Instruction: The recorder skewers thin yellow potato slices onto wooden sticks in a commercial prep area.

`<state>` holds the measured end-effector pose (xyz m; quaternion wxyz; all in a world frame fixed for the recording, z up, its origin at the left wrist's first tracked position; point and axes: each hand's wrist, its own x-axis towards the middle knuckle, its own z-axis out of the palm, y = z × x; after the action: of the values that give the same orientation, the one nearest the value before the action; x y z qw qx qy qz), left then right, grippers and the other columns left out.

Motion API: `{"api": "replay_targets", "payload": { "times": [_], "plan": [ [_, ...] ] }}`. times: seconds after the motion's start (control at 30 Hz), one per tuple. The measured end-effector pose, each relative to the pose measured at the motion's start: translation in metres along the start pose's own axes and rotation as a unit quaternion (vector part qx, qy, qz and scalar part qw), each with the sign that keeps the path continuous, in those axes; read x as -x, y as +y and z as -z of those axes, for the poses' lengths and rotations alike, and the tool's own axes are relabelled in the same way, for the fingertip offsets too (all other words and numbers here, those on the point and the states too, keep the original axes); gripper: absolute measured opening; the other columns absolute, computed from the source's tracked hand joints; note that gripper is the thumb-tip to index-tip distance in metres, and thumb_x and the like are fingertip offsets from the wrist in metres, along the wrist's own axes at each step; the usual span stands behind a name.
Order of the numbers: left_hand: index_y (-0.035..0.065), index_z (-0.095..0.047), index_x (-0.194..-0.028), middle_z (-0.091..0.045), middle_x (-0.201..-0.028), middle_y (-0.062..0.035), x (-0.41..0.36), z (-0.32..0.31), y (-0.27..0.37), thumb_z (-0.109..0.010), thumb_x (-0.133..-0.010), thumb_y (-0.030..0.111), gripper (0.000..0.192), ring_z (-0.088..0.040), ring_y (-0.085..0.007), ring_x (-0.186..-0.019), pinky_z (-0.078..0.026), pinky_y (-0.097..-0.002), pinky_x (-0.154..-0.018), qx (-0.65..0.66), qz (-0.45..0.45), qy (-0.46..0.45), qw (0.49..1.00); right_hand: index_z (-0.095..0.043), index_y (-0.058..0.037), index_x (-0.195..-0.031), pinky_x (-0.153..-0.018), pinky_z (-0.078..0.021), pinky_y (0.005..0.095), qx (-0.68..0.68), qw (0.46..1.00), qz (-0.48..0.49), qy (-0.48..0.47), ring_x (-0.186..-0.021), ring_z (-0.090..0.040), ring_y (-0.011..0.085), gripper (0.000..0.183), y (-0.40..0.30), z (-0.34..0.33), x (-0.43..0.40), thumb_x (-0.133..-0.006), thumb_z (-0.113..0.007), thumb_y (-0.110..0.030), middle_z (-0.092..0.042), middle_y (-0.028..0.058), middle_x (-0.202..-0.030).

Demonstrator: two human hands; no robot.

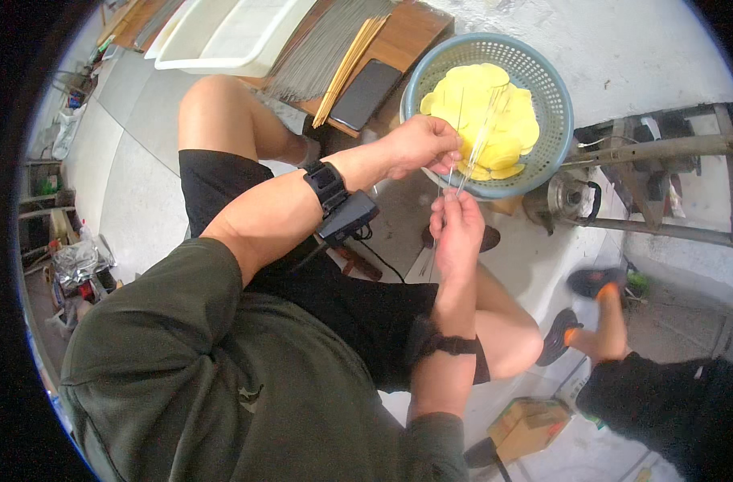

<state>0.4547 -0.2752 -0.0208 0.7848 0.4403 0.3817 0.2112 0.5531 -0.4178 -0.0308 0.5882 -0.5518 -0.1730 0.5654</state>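
Note:
A blue-grey plastic colander [550, 144] holds a heap of thin yellow slices, perhaps potato [481, 114]. Several thin metal skewers [484, 132] stick out from my right hand [460, 220], pinched between thumb and fingers just below the colander's near rim. My left hand [428, 144] is over the colander's left side, its thumb and fingertips closed on a thin metal skewer [460, 111]. No slice is plainly threaded on the skewers. The two hands are close together, the left one a little higher in the picture.
Left of the colander, a low wooden table [424, 27] bears a black phone [366, 93], bamboo skewers [349, 69], many metal skewers [318, 48] and a white plastic tray [207, 65]. A metal kettle [562, 199] stands by a metal frame [674, 150]. Another person's legs [610, 325] are at right.

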Motion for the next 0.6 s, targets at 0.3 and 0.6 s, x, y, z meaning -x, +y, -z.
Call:
{"api": "replay_targets", "payload": {
  "times": [0.3, 0.6],
  "plan": [
    [-0.0009, -0.056, -0.098, -0.065, -0.089, -0.0111, 0.018, 0.001, 0.004, -0.057, -0.093, 0.011, 0.013, -0.065, -0.0175, -0.076, -0.056, -0.0289, -0.068, 0.097, -0.017, 0.001, 0.995, -0.052, -0.0099, -0.087, -0.041, -0.0268, 0.0182, -0.001, 1.0, 0.021, 0.01, -0.046, -0.036, 0.0035, 0.011, -0.007, -0.016, -0.007, -0.096, -0.053, -0.017, -0.048, -0.0029, -0.063],
    [-0.004, -0.058, -0.103, -0.066, -0.093, -0.0127, 0.025, 0.004, 0.001, -0.057, -0.093, 0.013, 0.02, -0.066, -0.0179, -0.081, -0.055, -0.0276, -0.07, 0.077, -0.05, -0.004, 0.996, -0.055, -0.0096, -0.084, -0.04, -0.0254, 0.0179, 0.035, 0.998, 0.034, 0.026, -0.045, -0.034, 0.0018, 0.015, -0.008, -0.024, -0.005, -0.096, -0.054, -0.018, -0.046, -0.0051, -0.06]
  ]
}}
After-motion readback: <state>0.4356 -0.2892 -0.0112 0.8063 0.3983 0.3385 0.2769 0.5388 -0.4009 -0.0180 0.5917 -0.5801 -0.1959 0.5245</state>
